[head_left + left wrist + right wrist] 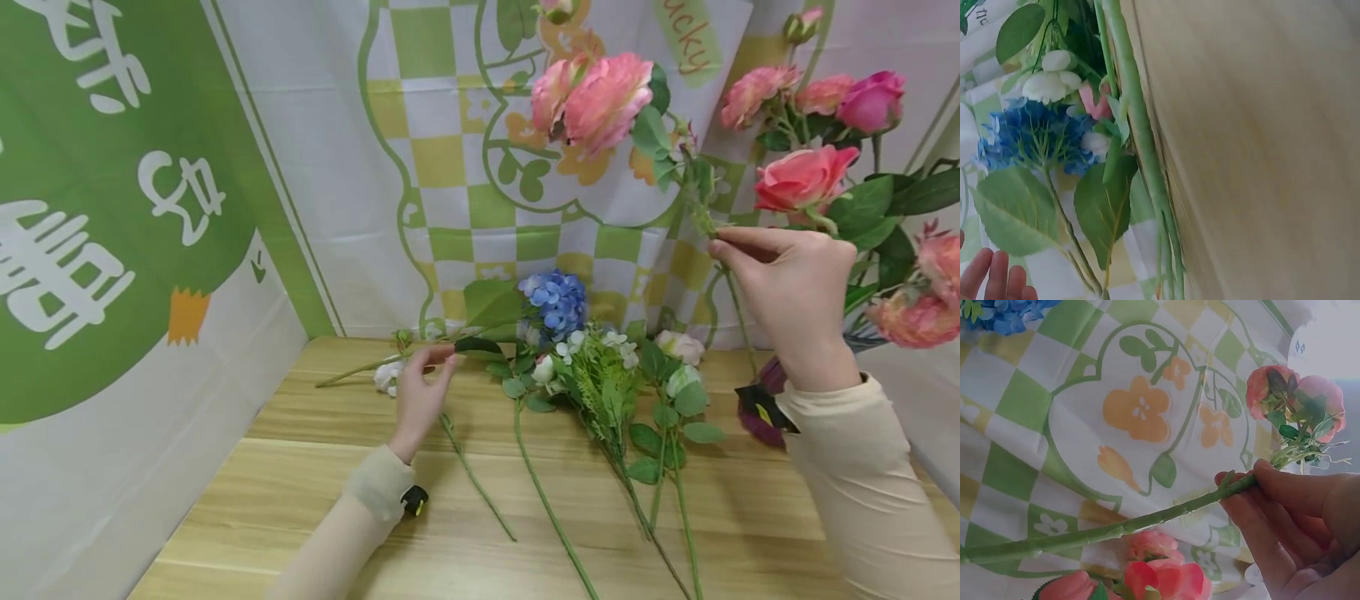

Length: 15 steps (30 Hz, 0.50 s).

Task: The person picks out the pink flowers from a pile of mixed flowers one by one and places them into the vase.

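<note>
My right hand pinches the green stem of a pink artificial flower between thumb and fingertips, well above the table. In the right wrist view the stem runs slantwise from the fingers, with the pink blooms beyond the hand. My left hand hovers over the table's left part with relaxed fingers and nothing held. Nearest to it lie a blue hydrangea, its stem and leaves, and a white flower. The left wrist view shows only fingertips, apart from the hydrangea.
On the wooden table lie a green spray with small white flowers, a pale rose and several long stems. At the right stands a bunch of pink flowers in a vase, partly hidden by my right arm. A patterned cloth hangs behind.
</note>
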Each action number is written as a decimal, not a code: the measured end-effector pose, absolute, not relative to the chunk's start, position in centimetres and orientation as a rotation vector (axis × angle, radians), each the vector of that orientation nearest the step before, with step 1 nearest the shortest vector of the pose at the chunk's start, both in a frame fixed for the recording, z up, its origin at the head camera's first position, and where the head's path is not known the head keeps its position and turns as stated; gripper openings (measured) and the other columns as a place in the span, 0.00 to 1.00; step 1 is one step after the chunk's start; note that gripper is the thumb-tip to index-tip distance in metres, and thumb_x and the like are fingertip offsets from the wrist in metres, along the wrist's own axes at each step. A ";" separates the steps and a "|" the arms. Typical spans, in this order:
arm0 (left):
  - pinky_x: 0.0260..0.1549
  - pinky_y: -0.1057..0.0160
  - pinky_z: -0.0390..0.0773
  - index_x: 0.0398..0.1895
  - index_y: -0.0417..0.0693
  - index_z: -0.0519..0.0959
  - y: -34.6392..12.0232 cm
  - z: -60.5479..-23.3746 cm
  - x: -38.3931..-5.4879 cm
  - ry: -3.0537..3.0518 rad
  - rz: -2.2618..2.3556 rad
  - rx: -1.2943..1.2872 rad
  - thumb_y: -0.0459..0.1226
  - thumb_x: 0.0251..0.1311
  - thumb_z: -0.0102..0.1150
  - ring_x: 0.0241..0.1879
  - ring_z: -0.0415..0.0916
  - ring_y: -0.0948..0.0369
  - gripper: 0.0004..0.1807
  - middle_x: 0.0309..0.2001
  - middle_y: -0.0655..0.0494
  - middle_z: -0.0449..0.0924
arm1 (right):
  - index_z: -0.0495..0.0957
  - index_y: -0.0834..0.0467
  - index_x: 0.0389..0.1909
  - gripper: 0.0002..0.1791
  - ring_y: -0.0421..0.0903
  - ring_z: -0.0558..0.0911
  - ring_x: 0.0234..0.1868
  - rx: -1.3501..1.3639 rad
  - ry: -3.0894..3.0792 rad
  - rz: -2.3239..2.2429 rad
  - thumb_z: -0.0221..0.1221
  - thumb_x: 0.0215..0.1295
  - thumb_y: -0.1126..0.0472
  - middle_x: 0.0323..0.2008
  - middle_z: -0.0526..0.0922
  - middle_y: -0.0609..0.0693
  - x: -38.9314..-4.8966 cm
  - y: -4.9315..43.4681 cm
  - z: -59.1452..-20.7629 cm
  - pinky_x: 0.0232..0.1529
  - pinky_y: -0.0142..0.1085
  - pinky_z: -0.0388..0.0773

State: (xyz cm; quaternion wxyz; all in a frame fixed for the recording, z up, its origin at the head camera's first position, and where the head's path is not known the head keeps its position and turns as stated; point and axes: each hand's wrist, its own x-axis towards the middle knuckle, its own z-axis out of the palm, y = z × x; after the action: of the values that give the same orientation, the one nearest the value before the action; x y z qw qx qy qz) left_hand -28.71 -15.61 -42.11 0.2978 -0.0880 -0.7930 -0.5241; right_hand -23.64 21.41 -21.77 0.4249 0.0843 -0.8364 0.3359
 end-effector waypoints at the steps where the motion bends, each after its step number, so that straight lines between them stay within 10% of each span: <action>1: 0.47 0.48 0.74 0.44 0.39 0.80 -15.8 -42.1 -28.7 -2.108 -1.391 -0.234 0.38 0.62 0.60 0.44 0.77 0.50 0.12 0.43 0.46 0.83 | 0.87 0.55 0.39 0.14 0.12 0.72 0.24 0.203 -2.081 0.845 0.65 0.57 0.50 0.36 0.86 0.58 -23.6 21.5 -21.6 0.24 0.15 0.66; 15: 0.47 0.46 0.74 0.46 0.41 0.80 -18.5 -41.2 -28.7 -2.116 -1.405 -0.193 0.39 0.62 0.59 0.45 0.76 0.53 0.13 0.46 0.45 0.81 | 0.86 0.56 0.41 0.17 0.14 0.75 0.25 0.124 -1.943 0.872 0.63 0.58 0.49 0.37 0.86 0.45 -22.8 23.1 -19.1 0.31 0.07 0.64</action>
State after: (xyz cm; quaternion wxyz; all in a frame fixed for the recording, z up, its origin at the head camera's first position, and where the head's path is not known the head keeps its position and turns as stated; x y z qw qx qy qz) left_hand -28.72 -18.52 -41.17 0.2928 -0.0725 -0.7943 -0.5274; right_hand -22.79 23.15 -19.08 0.4829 0.0510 -0.7975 0.3580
